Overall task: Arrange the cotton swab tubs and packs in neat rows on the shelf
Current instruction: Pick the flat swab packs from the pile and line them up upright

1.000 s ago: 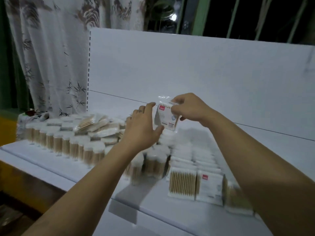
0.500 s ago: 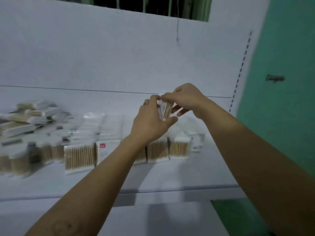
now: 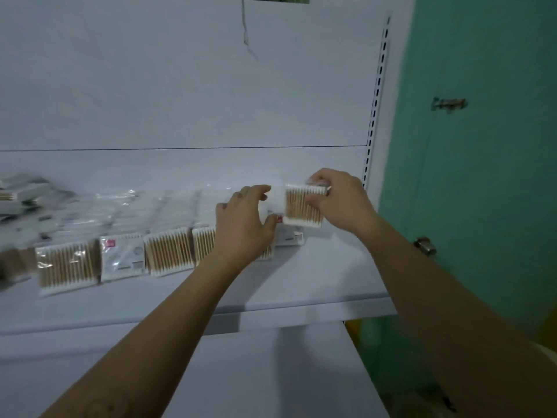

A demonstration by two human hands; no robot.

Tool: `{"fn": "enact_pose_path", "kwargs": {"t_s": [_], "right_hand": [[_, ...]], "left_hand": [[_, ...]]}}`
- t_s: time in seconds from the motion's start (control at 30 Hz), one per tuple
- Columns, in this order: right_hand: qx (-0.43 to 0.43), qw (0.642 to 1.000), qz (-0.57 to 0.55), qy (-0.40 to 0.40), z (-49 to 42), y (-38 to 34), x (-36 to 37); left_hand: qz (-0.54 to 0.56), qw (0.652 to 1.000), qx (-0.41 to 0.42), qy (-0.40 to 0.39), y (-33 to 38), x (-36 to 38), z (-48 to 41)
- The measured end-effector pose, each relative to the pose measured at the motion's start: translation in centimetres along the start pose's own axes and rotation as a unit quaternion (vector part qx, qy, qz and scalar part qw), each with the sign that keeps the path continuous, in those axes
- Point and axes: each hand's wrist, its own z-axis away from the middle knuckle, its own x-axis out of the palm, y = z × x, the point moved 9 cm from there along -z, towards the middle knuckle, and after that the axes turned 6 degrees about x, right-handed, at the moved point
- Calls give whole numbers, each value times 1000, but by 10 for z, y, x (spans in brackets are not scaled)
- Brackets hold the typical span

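Pinched a pack in the right hand, fingers curled over its top edge and thumb against its face. Held it upright, wooden sticks vertical, white tips at top and bottom. Held it above the right end of the shelf, just over the last of the row and near the back panel. Could not tell whether it touched anything beneath.

Arched the left hand just left of that pack, fingers bent, thumb near its lower left corner. Could not tell whether this hand gripped anything or only hovered, given the blurred clear wrap between the two hands.

Saw the row set along the shelf, packs side by side and leaning back. Noted most with sticks outward and two with a white label and red mark outward. Lost part of it behind the left hand and wrist. Made out more wrapped packs behind the row, too blurred to count, and a loose pile at the far left, also blurred.

Noted a slotted upright at the panel's right edge. Saw a green door beyond it, with a latch and a knob.
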Motion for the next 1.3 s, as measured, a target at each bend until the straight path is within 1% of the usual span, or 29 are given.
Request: {"fn": "enact_pose_path", "kwargs": {"t_s": [0.07, 0.13, 0.17, 0.23, 0.37, 0.43, 0.5, 0.6, 0.67, 0.83, 0.9, 1.0, 1.13, 1.23, 1.3], "right_hand": [[21, 999, 40, -6, 0, 20, 21], [25, 998, 41, -35, 3, 34, 47], [24, 999, 26, -35, 5, 39, 55], [17, 1000, 8, -4, 8, 44, 62], [2, 998, 16, 62, 18, 49, 65], [-11, 998, 23, 49, 19, 47, 71], [-8, 1000, -6, 19, 19, 48, 76], [-7, 999, -49, 21, 19, 47, 78], [-10, 998, -58, 20, 19, 44, 80], [-10, 1000, -3, 0, 22, 45, 86], [-10, 1000, 29, 8, 22, 44, 81], [-59, 995, 64, 43, 22, 26, 64], [-102, 990, 79, 57, 25, -15, 56], [-138, 986, 82, 50, 29, -58, 66], [-162, 982, 92, 21, 30, -89, 85]], "left_hand": [[-113, 993, 19, 8, -6, 6, 13], [-166, 985, 37, 6, -10, 16, 25], [-175, 984, 42, 6, -11, 20, 30], [-187, 982, 42, -5, -10, 27, 37], [-209, 976, 53, -33, -9, 34, 39], [-224, 972, 57, -36, -12, 36, 38], [-236, 970, 56, -35, -17, 39, 39], [-241, 968, 61, -23, -18, 38, 39], [-241, 968, 62, -18, -19, 38, 39], [-247, 967, 59, -27, -20, 42, 38], [-242, 968, 58, -29, -17, 41, 37], [-233, 970, 54, -35, -14, 36, 38], [-228, 973, 39, -3, -26, 11, 42], [-242, 970, 24, 10, -48, -20, 44], [-250, 968, 7, 23, -73, -49, 45]]}}
